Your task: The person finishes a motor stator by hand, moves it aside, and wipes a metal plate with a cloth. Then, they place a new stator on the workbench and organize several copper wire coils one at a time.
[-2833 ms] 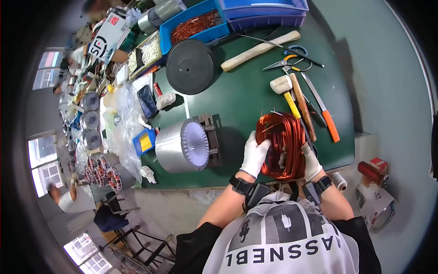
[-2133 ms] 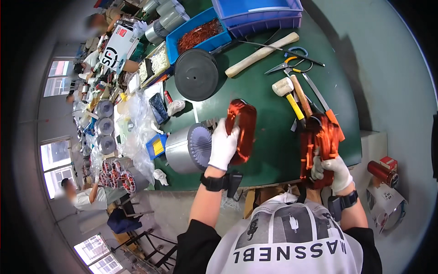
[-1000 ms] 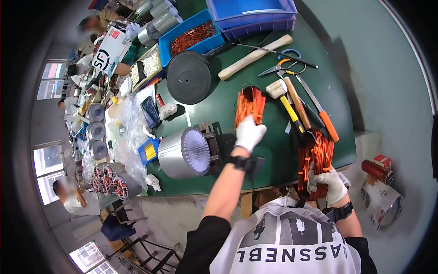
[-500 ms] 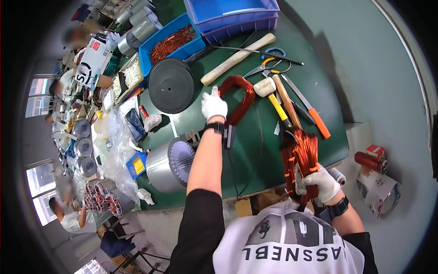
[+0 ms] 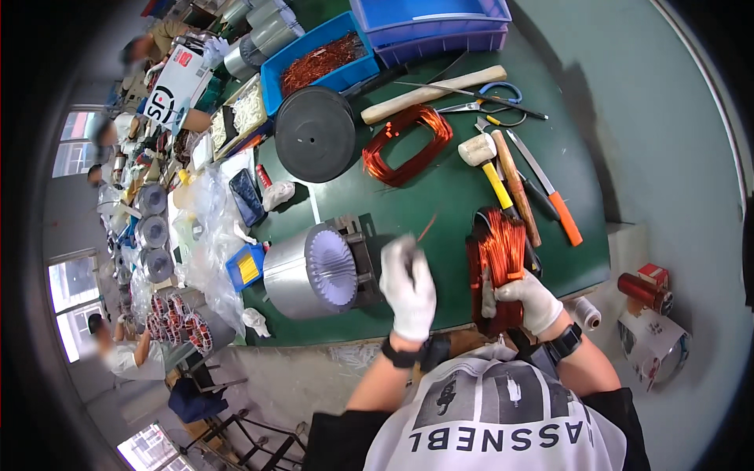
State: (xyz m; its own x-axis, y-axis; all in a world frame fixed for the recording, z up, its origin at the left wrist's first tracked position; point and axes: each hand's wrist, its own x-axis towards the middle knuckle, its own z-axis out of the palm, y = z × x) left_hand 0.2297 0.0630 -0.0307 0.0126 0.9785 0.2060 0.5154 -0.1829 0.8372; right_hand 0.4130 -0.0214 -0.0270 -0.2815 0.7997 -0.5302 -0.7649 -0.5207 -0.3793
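My right hand (image 5: 534, 302), in a white glove, is closed around a bundle of copper wire coils (image 5: 503, 243) held upright at the table's near right edge. My left hand (image 5: 410, 292), also gloved, hovers over the near side of the table with nothing visible in it. Its thumb stands apart from the fingers, whose tips are blurred. To its left lies a grey cylindrical motor stator (image 5: 302, 271) with lilac-lined slots around its open end. Further back, a loose oval copper wire coil (image 5: 378, 166) rests flat on the green table.
Right of the coil lie a white-headed mallet (image 5: 475, 151), a wooden handle (image 5: 514, 188), an orange-handled blade (image 5: 564, 220) and scissors (image 5: 479, 106). A black disc (image 5: 314, 133), a wooden stick (image 5: 432, 94) and a blue bin (image 5: 271, 86) of copper scraps stand behind. People work at the left.
My left hand has left the oval coil and come back toward me, right of the stator. The coil now lies flat. My right hand keeps its bundle, shifted slightly left in view.
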